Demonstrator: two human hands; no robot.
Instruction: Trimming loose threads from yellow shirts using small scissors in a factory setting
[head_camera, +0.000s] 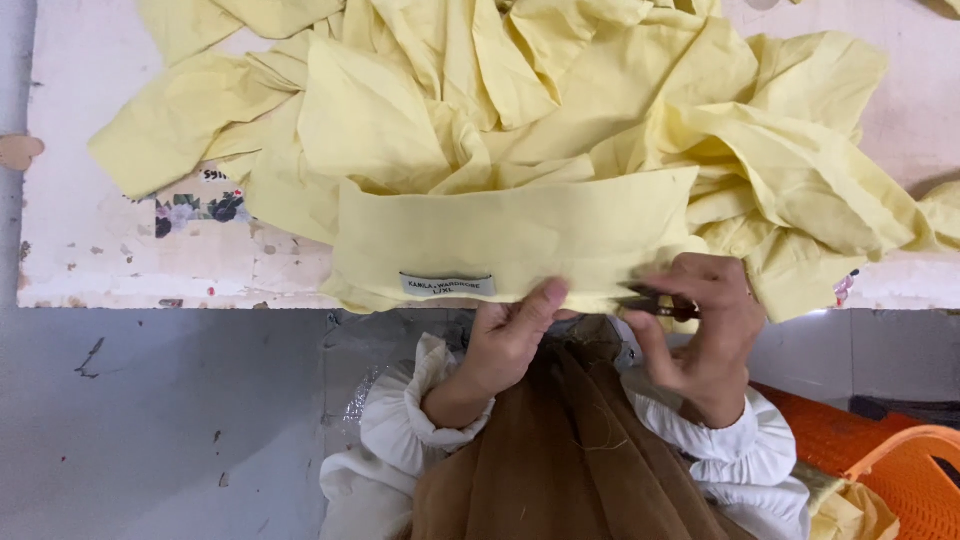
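You see a worn white table (180, 265) bearing a floral sticker (198, 209), a grey floor (160, 420) below it, brown cloth (570, 450) over your lap, and an orange plastic basket (890, 465) at lower right.

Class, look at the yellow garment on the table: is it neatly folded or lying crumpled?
Crumpled. The yellow garment lies in loose heaps on the table; only the labelled band at the edge is flat, pinched by both hands.

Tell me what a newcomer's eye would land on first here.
First, the heap of pale yellow fabric spread over the worn white table, its flat band with a small sewn label at the near edge. Next, the left hand pinching that edge while the right hand holds a small dark tool to it. An orange basket sits lower right.
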